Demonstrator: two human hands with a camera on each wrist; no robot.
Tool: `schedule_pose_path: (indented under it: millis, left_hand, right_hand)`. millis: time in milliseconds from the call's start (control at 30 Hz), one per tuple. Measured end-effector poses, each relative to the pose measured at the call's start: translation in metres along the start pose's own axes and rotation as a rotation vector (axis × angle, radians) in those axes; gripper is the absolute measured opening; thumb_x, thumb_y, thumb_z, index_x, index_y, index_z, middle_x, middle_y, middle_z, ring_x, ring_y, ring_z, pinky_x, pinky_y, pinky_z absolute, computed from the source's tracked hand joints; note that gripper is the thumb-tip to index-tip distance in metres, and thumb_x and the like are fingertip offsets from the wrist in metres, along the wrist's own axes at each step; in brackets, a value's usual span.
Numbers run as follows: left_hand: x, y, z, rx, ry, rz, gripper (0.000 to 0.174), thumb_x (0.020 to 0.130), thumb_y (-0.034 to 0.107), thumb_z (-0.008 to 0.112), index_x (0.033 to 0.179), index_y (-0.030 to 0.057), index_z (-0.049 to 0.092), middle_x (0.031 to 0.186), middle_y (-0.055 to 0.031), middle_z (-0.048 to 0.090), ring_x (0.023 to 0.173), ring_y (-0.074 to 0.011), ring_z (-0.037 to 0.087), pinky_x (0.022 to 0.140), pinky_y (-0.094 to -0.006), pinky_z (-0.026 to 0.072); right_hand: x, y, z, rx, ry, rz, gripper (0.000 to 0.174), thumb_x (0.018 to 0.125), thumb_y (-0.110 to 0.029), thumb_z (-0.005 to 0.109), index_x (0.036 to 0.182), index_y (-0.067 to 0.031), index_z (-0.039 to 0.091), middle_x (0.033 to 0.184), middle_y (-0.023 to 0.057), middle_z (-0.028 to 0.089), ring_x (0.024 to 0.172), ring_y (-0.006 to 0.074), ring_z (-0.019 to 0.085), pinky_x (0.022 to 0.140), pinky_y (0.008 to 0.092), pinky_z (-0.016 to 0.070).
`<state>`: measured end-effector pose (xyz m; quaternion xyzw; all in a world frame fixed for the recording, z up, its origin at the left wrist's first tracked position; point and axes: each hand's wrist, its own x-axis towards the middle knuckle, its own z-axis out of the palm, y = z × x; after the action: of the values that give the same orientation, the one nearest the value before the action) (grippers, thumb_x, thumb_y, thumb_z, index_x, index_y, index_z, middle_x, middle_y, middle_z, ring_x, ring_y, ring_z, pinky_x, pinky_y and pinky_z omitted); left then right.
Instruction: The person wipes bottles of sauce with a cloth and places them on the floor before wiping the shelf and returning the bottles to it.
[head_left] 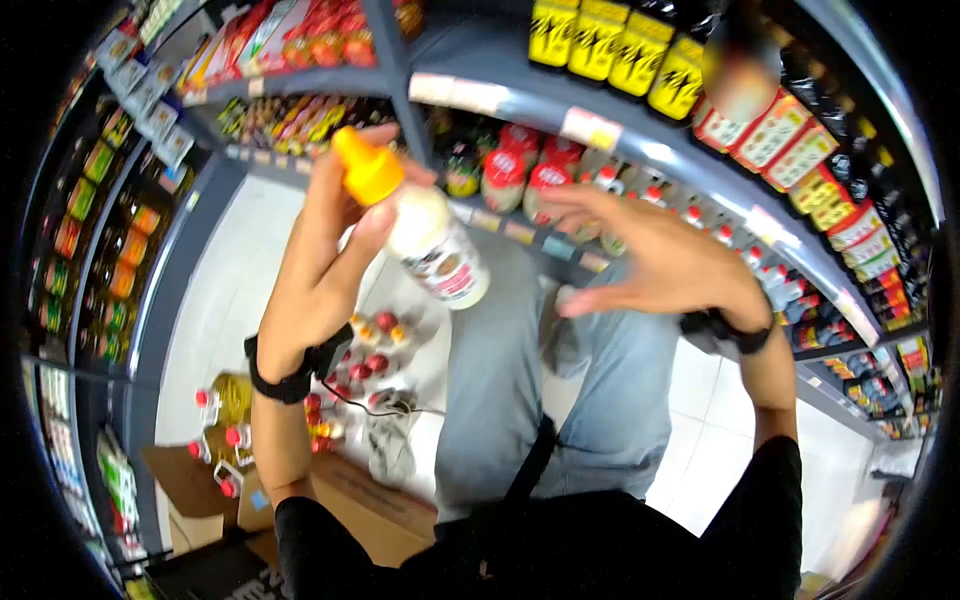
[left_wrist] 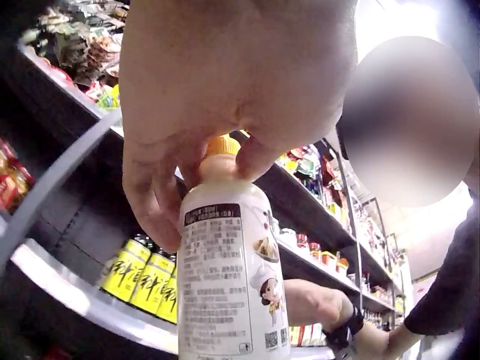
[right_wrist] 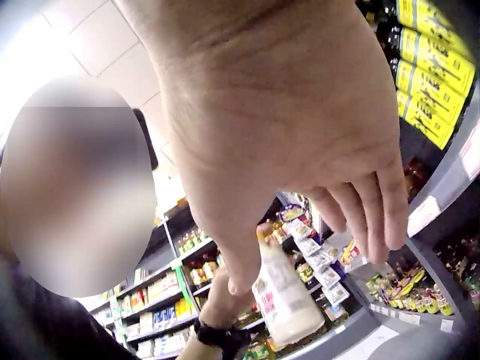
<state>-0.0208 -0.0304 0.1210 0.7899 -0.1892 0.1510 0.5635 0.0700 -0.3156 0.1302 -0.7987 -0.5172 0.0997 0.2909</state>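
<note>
A white squeeze bottle point(head_left: 432, 245) with a yellow nozzle cap is pinched near its neck by the left hand point(head_left: 325, 245), the cap pointing up and left in the head view. In the left wrist view, printed text and a small cartoon figure show on the bottle point(left_wrist: 225, 277), under the left hand point(left_wrist: 232, 82). The right hand point(head_left: 665, 255) hovers to the right of the bottle, fingers spread and holding nothing. From the right wrist view, the bottle point(right_wrist: 286, 300) appears beyond the thumb of the right hand point(right_wrist: 277, 127).
Shelves with yellow-labelled dark bottles point(head_left: 640, 65) and red-lidded jars point(head_left: 503, 168) stand in front. On the tiled floor at the left are an open cardboard box point(head_left: 350, 505), oil jugs point(head_left: 232, 400) and several small red-topped items point(head_left: 376, 363). More shelves line the left side.
</note>
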Motion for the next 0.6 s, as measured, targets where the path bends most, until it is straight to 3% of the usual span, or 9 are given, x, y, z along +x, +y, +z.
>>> schedule_pose_path:
  millis: [67,167,200,267,333,367,533,600]
  left_hand:
    - [0.044,0.014,0.014,-0.059,-0.056,0.067,0.046,0.098,0.012,0.047,0.139,0.001,0.031,0.119,-0.0121,0.057,0.11,-0.0171,0.054,0.096,-0.0302,0.0403]
    - [0.092,-0.008,0.014,-0.117,-0.044,0.202,0.044,0.099,0.011,0.045,0.139,0.0018,0.031,0.122,-0.0114,0.056,0.111,-0.0153,0.053,0.097,-0.0297,0.0406]
    - [0.109,-0.019,0.014,-0.102,-0.023,0.239,0.043,0.099,0.011,0.045,0.139,0.0016,0.032,0.125,-0.0121,0.056,0.109,-0.0156,0.054,0.096,-0.03,0.0416]
    - [0.138,-0.041,0.013,-0.198,-0.007,0.223,0.047,0.098,0.016,0.049,0.14,0.0014,0.032,0.128,-0.0146,0.054,0.111,-0.0188,0.056,0.095,-0.0309,0.0437]
    - [0.162,-0.071,0.011,-0.024,0.202,0.247,0.057,0.095,0.023,0.057,0.14,-0.0006,0.031,0.129,-0.018,0.053,0.113,-0.0228,0.056,0.093,-0.0318,0.0462]
    - [0.168,-0.079,0.013,-0.039,0.253,0.204,0.062,0.094,0.025,0.061,0.14,-0.0028,0.031,0.13,-0.0178,0.053,0.112,-0.0205,0.056,0.092,-0.0311,0.047]
    - [0.177,-0.115,0.033,0.118,0.179,-0.019,0.064,0.081,0.019,0.075,0.129,-0.0065,0.042,0.124,-0.0203,0.055,0.104,-0.0233,0.061,0.081,-0.0319,0.0525]
    - [0.186,-0.12,0.038,0.116,0.251,0.015,0.067,0.079,0.027,0.078,0.126,-0.0081,0.045,0.118,-0.0204,0.059,0.101,-0.0232,0.062,0.081,-0.0319,0.0525]
  right_hand:
    - [0.027,0.009,-0.003,-0.009,0.048,0.019,0.076,0.076,-0.026,0.079,0.135,-0.0003,0.038,0.118,0.0175,0.061,0.109,0.025,0.06,0.094,0.0377,0.0474]
    - [0.073,0.024,-0.016,0.187,-0.001,0.061,0.061,0.078,-0.014,0.075,0.128,0.002,0.043,0.112,0.0189,0.064,0.103,0.0211,0.062,0.09,0.0329,0.0496]
    - [0.082,0.039,-0.018,0.187,0.087,-0.025,0.054,0.079,-0.026,0.075,0.117,0.0044,0.052,0.103,0.0197,0.066,0.091,0.0226,0.066,0.079,0.033,0.0523]
    - [0.102,0.07,-0.018,0.272,0.129,-0.008,0.056,0.08,-0.024,0.075,0.12,0.0051,0.05,0.108,0.0189,0.065,0.095,0.0215,0.064,0.082,0.0321,0.0513]
    - [0.116,0.09,-0.021,0.301,0.227,-0.007,0.061,0.08,-0.024,0.075,0.125,0.0053,0.047,0.115,0.0182,0.062,0.1,0.0209,0.062,0.085,0.0319,0.0501]
    - [0.122,0.099,-0.024,0.344,0.235,-0.012,0.063,0.082,-0.025,0.074,0.13,0.0047,0.044,0.119,0.017,0.06,0.102,0.0206,0.061,0.087,0.032,0.0493]
    - [0.151,0.137,-0.037,0.398,0.36,0.03,0.059,0.083,-0.028,0.073,0.125,0.0035,0.049,0.112,0.0146,0.063,0.098,0.0203,0.062,0.086,0.0308,0.049]
    - [0.163,0.151,-0.037,0.351,0.385,0.019,0.058,0.082,-0.03,0.074,0.124,0.0026,0.05,0.11,0.0145,0.064,0.097,0.0204,0.063,0.084,0.0307,0.0495]
